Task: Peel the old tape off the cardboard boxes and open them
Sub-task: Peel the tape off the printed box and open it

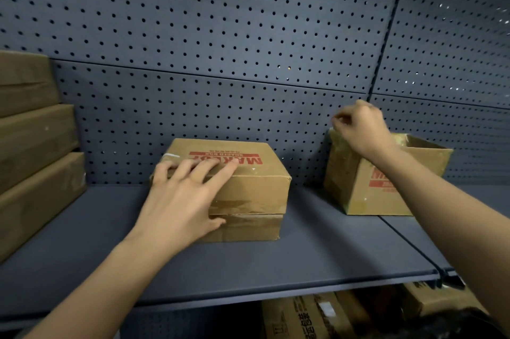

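So the closed box (248, 178) sat mid-shelf right under the left hand (182, 200), fingers spread flat on top, its taped seam running left-right, while the right hand (361, 129) hovered curled at the open box (386, 192) rim, couldn't tell if pinching anything.

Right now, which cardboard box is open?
The brown cardboard box on the right, by the right hand. Its top gapes; the middle box under the left hand and the stacked brown boxes are closed.

Taped box (256, 181), open box (353, 187) well apart
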